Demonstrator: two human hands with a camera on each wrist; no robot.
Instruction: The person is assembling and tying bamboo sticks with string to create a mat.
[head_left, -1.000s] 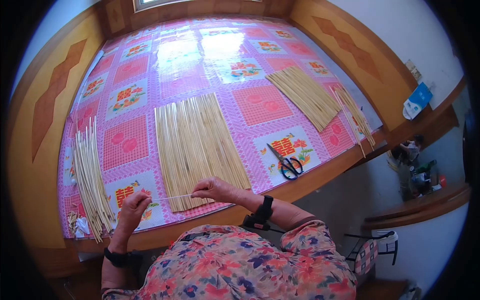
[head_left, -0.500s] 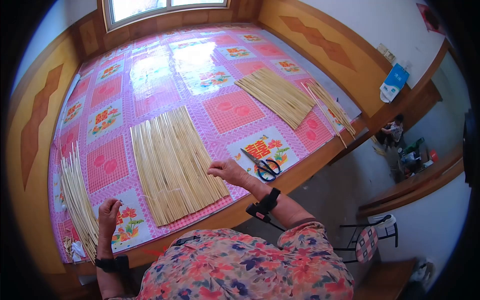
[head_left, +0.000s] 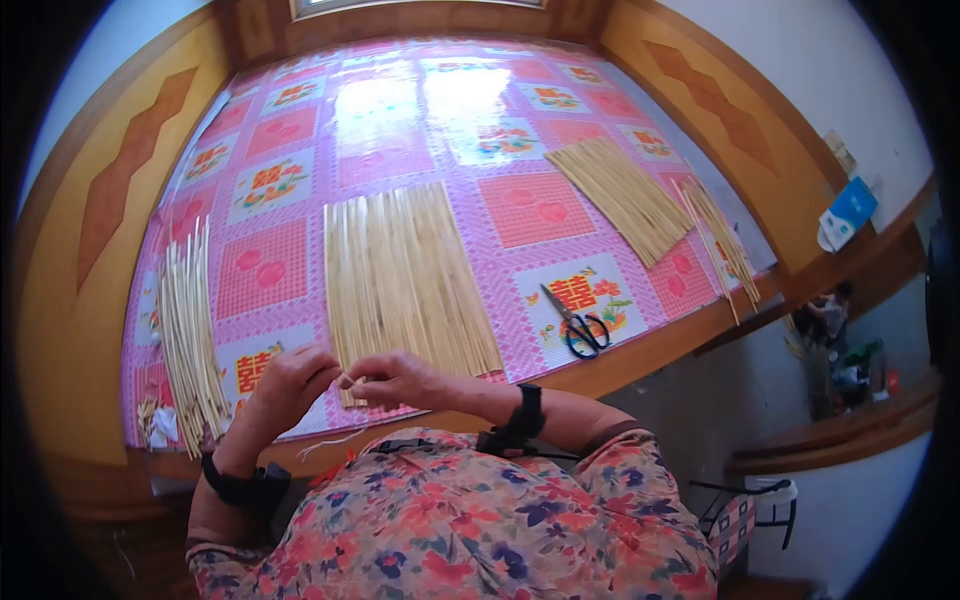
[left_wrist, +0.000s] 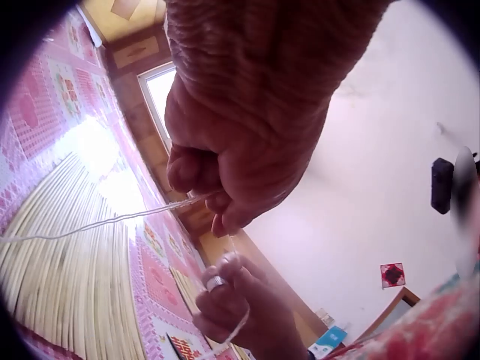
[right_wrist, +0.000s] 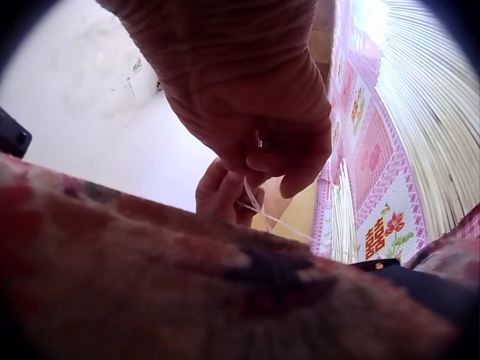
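Left hand [head_left: 292,388]: grip closed to a pinch, thumb and fingers curled on white string [left_wrist: 112,220]. Right hand [head_left: 396,380]: grip likewise closed, fingertips pinching the same string; ring on one finger. Hands nearly meet, string running between them; loose ends trail off, one passing near the floral top [head_left: 470,510]. Exact crossing at the fingertips partly hidden.

Position: both hands at the near edge of a flat row of pale sticks [head_left: 405,280], toward its left corner. Left of row: bundle of loose sticks [head_left: 188,340], with crumpled white tissue [head_left: 163,428] beside its near end. Right: scissors [head_left: 582,333], dark handles toward the person. Farther right: second stick row [head_left: 622,197], slanted; thin loose sticks [head_left: 728,245] just beyond. All lie on a pink patterned cover [head_left: 265,268].
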